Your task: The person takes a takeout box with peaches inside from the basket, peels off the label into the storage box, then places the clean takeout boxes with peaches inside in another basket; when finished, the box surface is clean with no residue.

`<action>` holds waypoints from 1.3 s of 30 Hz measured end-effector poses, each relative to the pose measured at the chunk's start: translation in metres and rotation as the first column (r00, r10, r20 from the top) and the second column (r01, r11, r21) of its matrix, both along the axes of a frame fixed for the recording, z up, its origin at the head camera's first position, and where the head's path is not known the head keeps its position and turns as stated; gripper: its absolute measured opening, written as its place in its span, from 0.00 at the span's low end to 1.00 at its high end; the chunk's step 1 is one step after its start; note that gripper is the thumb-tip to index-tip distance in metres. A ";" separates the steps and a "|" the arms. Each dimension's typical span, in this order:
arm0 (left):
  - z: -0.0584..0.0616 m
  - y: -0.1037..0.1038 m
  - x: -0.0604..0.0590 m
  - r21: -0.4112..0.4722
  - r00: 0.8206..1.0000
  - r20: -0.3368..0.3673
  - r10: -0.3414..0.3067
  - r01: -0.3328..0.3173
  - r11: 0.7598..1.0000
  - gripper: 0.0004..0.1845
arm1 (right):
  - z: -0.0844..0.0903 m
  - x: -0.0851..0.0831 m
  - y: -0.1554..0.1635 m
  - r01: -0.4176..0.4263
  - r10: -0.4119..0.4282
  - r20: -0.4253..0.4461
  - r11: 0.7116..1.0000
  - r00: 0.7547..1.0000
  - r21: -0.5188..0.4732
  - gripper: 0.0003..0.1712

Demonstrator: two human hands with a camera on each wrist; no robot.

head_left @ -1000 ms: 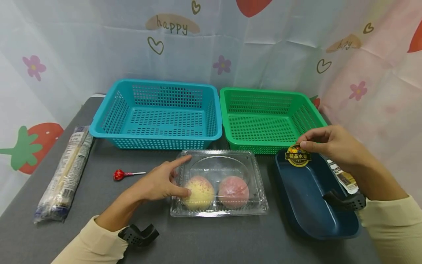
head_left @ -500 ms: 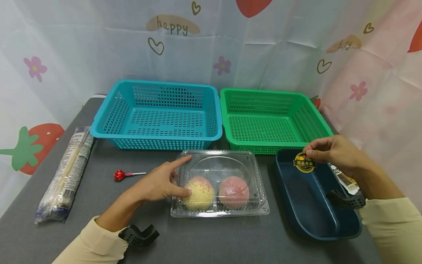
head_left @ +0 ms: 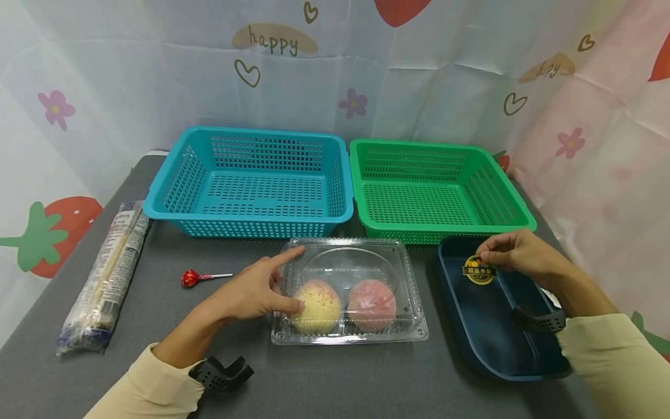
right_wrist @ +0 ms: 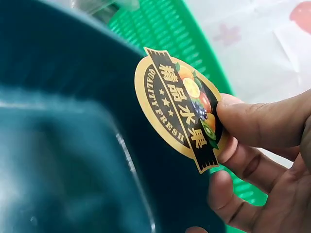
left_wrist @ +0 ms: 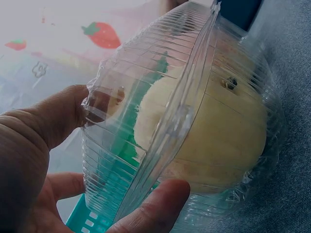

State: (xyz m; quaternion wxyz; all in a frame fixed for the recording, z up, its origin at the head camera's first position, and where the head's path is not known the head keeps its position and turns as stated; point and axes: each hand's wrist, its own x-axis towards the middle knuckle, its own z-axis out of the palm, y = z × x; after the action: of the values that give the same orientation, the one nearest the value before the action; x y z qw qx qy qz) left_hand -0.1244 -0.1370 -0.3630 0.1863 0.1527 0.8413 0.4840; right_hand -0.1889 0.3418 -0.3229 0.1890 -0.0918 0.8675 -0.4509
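The right hand [head_left: 515, 256] pinches one round gold-and-black fruit sticker [head_left: 479, 270] between thumb and fingertips, holding it over the far end of the dark blue tray [head_left: 487, 326], at about four o'clock from the middle of the worktop [head_left: 335, 378]. The left hand [head_left: 251, 291] has its grip on the left edge of the one clear plastic clamshell box [head_left: 349, 291]: thumb against the front corner, forefinger stretched along the lid's top. Two peaches lie inside side by side, a yellowish peach [head_left: 316, 298] on the left and a pinker peach [head_left: 370, 297] on the right.

The tray's near end runs close to the worktop's front edge, and a narrow strip of bare grey cloth separates tray and box. Behind them stand two mesh baskets touching each other, one blue basket [head_left: 251, 180] at eleven o'clock and one green basket [head_left: 434, 186] at one o'clock; the tray's far rim nearly meets the green one. One red lollipop [head_left: 195, 277] lies at nine o'clock, with open worktop around it, and one long wrapped packet [head_left: 107, 273] lies along the left edge.

The right wrist view alone shows the sticker's [right_wrist: 180, 107] print, "QUALITY FRESH" with fruit pictures. The left wrist view alone shows the box's [left_wrist: 184, 121] ribbed walls and the thumb [left_wrist: 150, 204] under its rim.
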 end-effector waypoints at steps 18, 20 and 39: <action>0.000 -0.001 -0.001 0.018 1.000 0.012 -0.012 0.012 1.000 0.53 | -0.034 -0.007 0.000 -0.029 0.030 0.000 0.989 1.000 0.147 0.12; -0.001 -0.001 -0.001 0.016 1.000 0.014 -0.012 0.012 1.000 0.52 | -0.036 -0.007 0.000 -0.029 0.029 0.002 0.987 1.000 0.156 0.12; -0.002 -0.001 -0.001 0.018 1.000 0.000 -0.002 0.002 1.000 0.52 | -0.047 -0.006 -0.003 -0.021 0.050 -0.110 0.969 0.993 0.244 0.10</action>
State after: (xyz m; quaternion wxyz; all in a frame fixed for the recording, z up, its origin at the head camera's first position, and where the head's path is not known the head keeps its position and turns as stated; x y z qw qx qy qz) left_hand -0.1253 -0.1382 -0.3646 0.1855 0.1554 0.8368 0.4911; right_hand -0.1946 0.3390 -0.3697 0.1566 -0.1093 0.9238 -0.3319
